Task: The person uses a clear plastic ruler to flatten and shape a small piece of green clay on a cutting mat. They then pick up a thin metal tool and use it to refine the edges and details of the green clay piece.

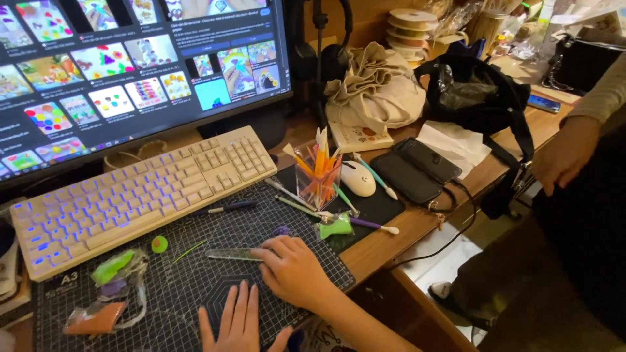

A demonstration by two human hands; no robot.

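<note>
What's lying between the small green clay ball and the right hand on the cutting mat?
In the head view, a thin green strip lies between the green ball and the right hand, beside the clear ruler under its fingers.

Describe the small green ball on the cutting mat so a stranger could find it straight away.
Start at the white backlit keyboard below the monitor, then drop to the dark gridded cutting mat in front of it. Just under the keyboard's front edge, left of the clear ruler that the right hand touches, lies the small green ball. It alone is round and loose; the nearby clay sits in plastic bags.

A backlit keyboard, white mouse, monitor and black bag crowd the desk
</note>
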